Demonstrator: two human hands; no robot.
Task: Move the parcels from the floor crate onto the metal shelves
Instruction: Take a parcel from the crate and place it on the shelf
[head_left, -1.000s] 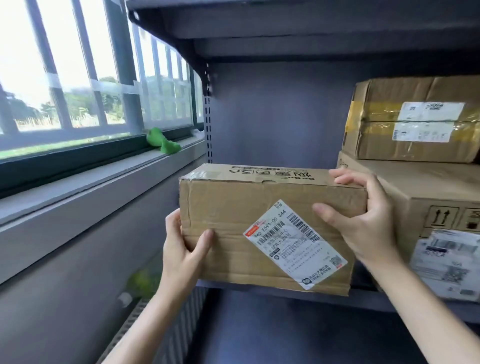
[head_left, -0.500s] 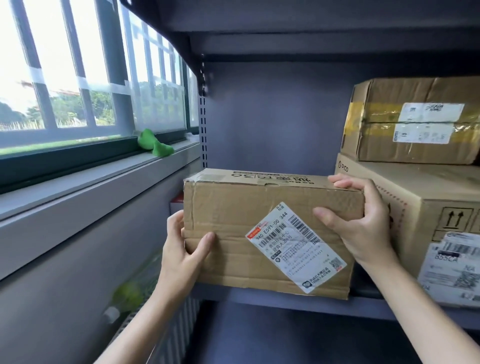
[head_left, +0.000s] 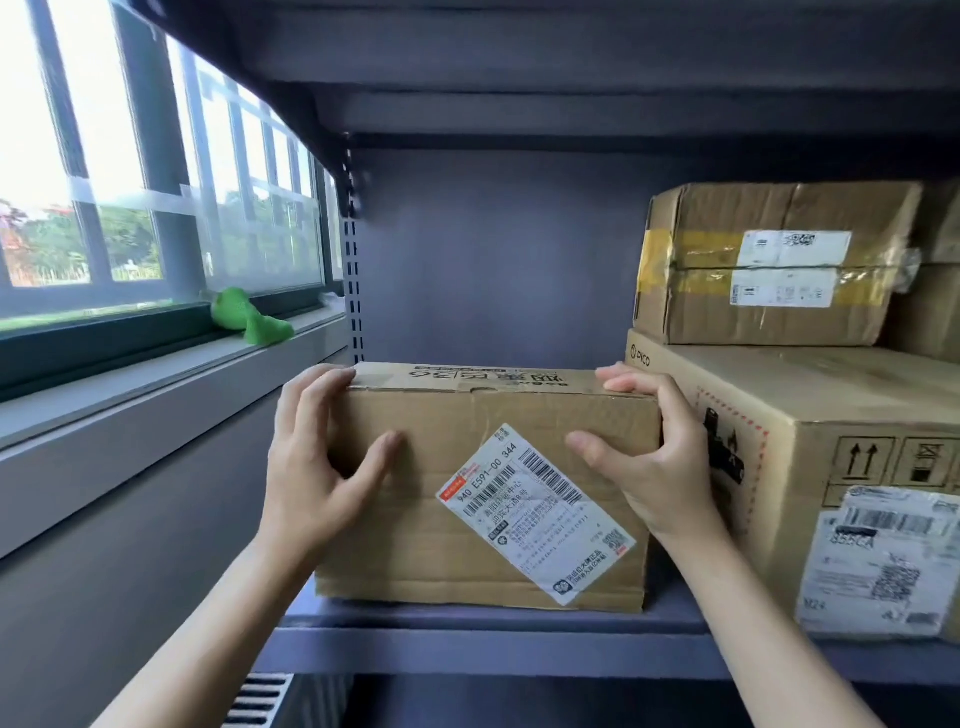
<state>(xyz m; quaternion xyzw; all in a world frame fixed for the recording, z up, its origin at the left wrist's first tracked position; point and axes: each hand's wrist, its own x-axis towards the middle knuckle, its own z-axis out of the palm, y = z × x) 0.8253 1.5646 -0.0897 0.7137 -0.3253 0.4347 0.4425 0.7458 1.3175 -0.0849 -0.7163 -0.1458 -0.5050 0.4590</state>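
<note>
While both hands are clasping it, the cardboard parcel (head_left: 483, 488) is sitting on the metal shelf (head_left: 467, 647), near the front edge toward the left end. The left hand (head_left: 317, 467) is curling over the parcel's upper left corner with its thumb on the front face, and the right hand (head_left: 649, 457) is gripping the upper right corner likewise. Just beside the parcel to the right, a larger box (head_left: 810, 441) is carrying a taped box (head_left: 774, 260)
</note>
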